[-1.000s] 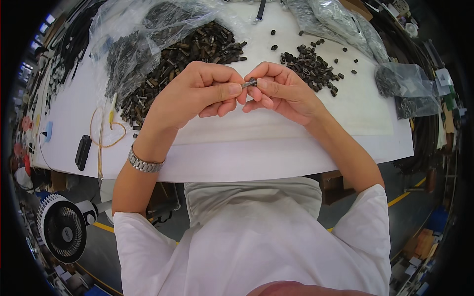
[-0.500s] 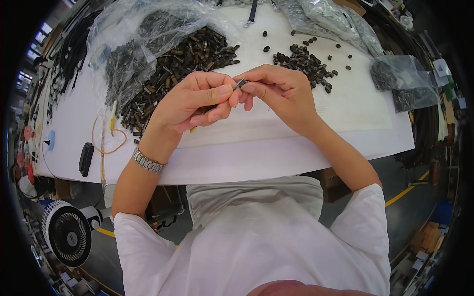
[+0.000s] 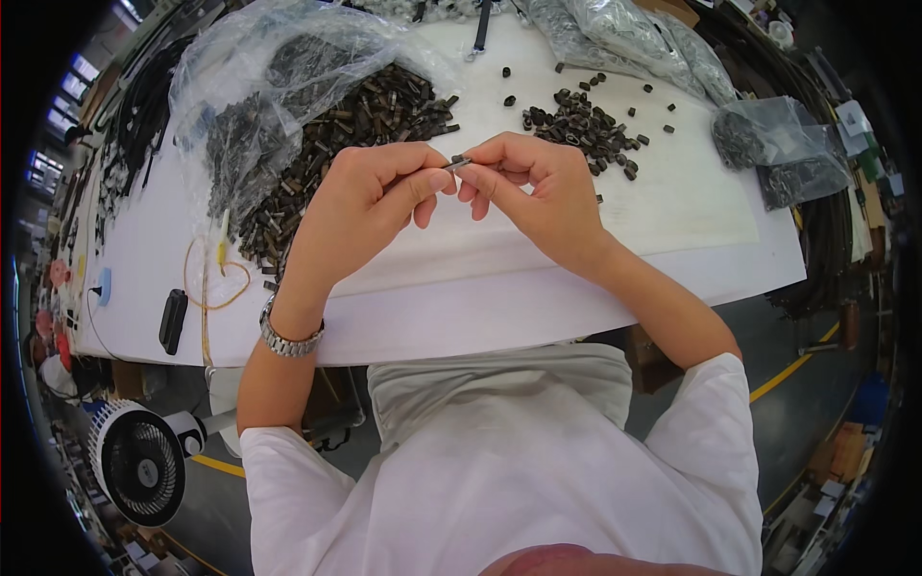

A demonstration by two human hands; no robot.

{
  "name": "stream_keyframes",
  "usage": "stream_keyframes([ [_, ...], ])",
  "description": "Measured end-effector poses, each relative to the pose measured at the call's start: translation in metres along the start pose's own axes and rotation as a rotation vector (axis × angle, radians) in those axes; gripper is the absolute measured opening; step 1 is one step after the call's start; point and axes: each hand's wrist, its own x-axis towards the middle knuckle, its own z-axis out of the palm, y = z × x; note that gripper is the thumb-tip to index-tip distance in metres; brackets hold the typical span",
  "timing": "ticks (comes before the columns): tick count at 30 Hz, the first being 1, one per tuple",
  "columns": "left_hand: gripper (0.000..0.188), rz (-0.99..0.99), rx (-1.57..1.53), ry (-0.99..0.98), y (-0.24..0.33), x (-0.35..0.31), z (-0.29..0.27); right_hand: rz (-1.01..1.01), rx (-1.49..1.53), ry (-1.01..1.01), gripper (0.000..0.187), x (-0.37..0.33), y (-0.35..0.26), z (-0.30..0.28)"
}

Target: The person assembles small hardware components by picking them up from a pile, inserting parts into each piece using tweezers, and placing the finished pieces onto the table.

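Above the white table (image 3: 461,331), my left hand (image 3: 379,197) and my right hand (image 3: 540,197) meet fingertip to fingertip. Between them both pinch a small dark, metallic-looking piece (image 3: 458,163); its exact kind is too small to make out. Beyond my left hand spreads a heap of short dark oblong pieces (image 3: 379,106), partly under a clear plastic bag (image 3: 245,86). A looser group of small dark loop-shaped pieces (image 3: 581,125) lies past my right hand, with several strays around it.
Clear bags of dark parts (image 3: 792,144) rest at the right edge. Plastic-wrapped bundles (image 3: 624,43) line the back. A black oblong object (image 3: 173,322) and a looped cord (image 3: 226,298) lie at left. A fan (image 3: 144,461) stands below the table's left side.
Both hands still pinch the small piece. My left wrist has turned and its curled fingers have shifted. The piece now sits flatter, a little further left.
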Motion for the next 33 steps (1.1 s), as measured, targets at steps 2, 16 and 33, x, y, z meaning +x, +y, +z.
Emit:
stream_keyframes([
  [2, 0.022, -0.046, -0.088, -0.047, 0.002, 0.002, -0.003, -0.020, 0.016, -0.015, 0.013, -0.001, 0.002, 0.000],
  [16, 0.032, -0.221, -0.878, -0.450, -0.028, 0.008, -0.008, 0.045, 0.328, -0.172, 0.012, 0.004, -0.007, -0.008],
  [33, 0.016, 0.449, 0.595, 0.304, -0.006, 0.000, 0.019, 0.074, 0.243, -0.032, 0.026, 0.006, -0.003, -0.013],
])
